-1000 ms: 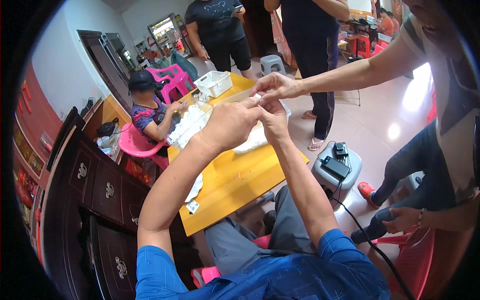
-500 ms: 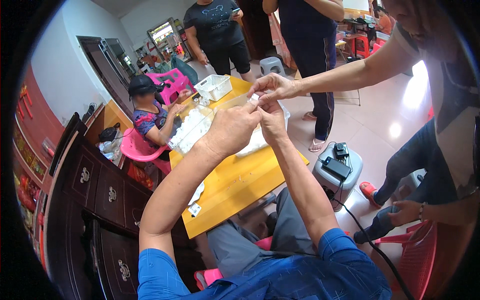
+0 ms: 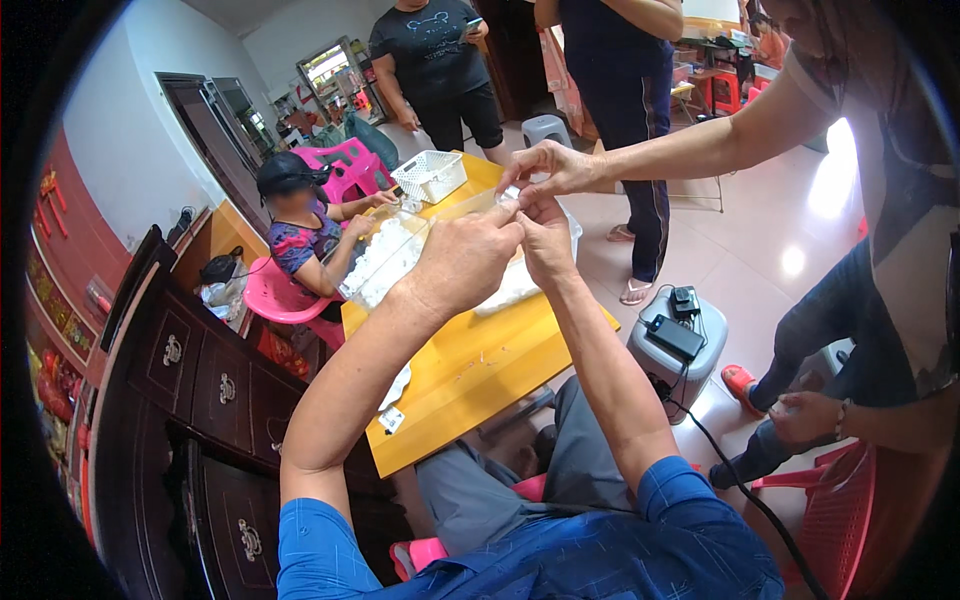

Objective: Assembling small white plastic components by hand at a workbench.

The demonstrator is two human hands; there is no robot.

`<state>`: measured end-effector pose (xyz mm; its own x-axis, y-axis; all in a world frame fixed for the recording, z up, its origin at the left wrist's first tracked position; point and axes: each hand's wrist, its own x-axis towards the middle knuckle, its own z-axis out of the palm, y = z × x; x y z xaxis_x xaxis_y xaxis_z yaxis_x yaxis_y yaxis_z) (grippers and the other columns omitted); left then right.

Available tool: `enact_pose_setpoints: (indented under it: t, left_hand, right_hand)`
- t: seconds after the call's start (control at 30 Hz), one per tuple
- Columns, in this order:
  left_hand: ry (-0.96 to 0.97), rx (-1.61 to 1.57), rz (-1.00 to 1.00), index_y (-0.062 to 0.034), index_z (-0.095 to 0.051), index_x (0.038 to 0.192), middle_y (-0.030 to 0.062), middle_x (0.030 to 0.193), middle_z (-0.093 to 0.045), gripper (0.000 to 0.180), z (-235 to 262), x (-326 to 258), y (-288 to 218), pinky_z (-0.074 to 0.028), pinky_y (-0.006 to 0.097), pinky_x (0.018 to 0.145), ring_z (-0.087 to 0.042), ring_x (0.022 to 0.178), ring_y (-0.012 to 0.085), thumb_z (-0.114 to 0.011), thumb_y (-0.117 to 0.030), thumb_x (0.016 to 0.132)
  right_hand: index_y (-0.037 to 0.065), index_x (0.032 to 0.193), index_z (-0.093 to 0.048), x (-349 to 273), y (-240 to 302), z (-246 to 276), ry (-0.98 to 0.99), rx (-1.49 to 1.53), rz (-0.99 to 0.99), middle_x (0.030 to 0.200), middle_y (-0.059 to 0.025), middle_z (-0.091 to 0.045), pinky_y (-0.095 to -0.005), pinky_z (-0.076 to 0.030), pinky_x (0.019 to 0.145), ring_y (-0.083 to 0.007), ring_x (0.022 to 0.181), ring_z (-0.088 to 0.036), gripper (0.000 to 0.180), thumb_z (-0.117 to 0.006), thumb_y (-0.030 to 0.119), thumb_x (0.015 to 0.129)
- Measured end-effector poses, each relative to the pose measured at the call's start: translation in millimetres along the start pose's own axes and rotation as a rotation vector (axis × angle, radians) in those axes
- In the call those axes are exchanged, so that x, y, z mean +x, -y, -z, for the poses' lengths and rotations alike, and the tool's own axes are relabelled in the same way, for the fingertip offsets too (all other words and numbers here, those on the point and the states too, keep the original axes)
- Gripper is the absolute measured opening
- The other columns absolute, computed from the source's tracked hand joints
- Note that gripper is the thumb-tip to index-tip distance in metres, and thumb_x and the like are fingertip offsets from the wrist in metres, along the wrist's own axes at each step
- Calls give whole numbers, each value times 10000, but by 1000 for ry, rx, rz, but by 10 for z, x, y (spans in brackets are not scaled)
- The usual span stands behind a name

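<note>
Above the far edge of the yellow wooden bench (image 3: 470, 370), the left hand (image 3: 468, 262) and right hand (image 3: 545, 238) each keep a narrow grip on a small clear plastic piece (image 3: 509, 196), which another person's hand (image 3: 545, 168) touches.

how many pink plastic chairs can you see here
3: one pink chair under the seated person at the table's far side, an empty one behind them, and one under the camera wearer. More may be hidden.

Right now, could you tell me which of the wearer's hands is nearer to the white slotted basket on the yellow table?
Left. The left hand is raised just right of the white basket; the right hand is beyond it, farther right.
</note>
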<state>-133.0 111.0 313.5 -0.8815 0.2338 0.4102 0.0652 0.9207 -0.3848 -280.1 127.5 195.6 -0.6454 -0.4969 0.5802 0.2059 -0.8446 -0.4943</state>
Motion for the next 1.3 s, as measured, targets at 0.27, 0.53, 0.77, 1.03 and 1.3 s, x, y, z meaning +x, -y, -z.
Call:
enact_pose_setpoints:
  t: [0.27, 0.53, 0.77, 1.03, 1.3]
  left_hand:
    - [-143, -123, 85, -27, -666, 907, 120, 1026, -683, 88, 198, 8, 50, -572, 382, 722, -698, 876, 286, -623, -90, 864]
    - [-358, -616, 337, -16, -721, 873, 108, 789, -705, 105, 239, 143, 198, -517, 295, 617, -670, 670, 197, -691, -115, 858]
    - [-327, -909, 385, -18, -729, 912, 36, 748, -691, 129, 241, 347, 135, -491, 240, 600, -615, 649, 83, -686, -138, 898]
    - [-285, -917, 328, 3, -695, 968, -2, 764, -654, 139, 396, 418, -60, -483, 205, 607, -592, 662, 52, -671, -129, 936]
    - [-284, -911, 301, -35, -749, 938, 56, 776, -704, 119, 481, 498, -205, -508, 225, 610, -635, 677, 94, -711, -139, 894]
  right_hand:
    - [135, 1182, -525, 198, 224, -130, 5, 120, 0, 981, 25, -573, -224, -524, 775, -72, 866, -595, 313, -693, 104, 919]
    - [185, 1312, -480, 321, 557, -75, 2, 347, 95, 1060, 2, -569, -232, -538, 789, -79, 865, -605, 448, -694, 104, 926]
    - [156, 1250, -570, -68, 693, 18, -146, 550, 68, 963, 0, -649, -241, -561, 725, -109, 798, -638, 357, -699, 114, 920]
    - [89, 1072, -560, -779, 332, 194, -173, 122, -133, 876, -4, -592, -221, -491, 666, -102, 748, -587, 123, -609, 64, 962]
    - [63, 1034, -566, -1489, 43, 334, -227, -1, -369, 796, 0, -581, -234, -475, 638, -107, 681, -574, 133, -651, 55, 932]
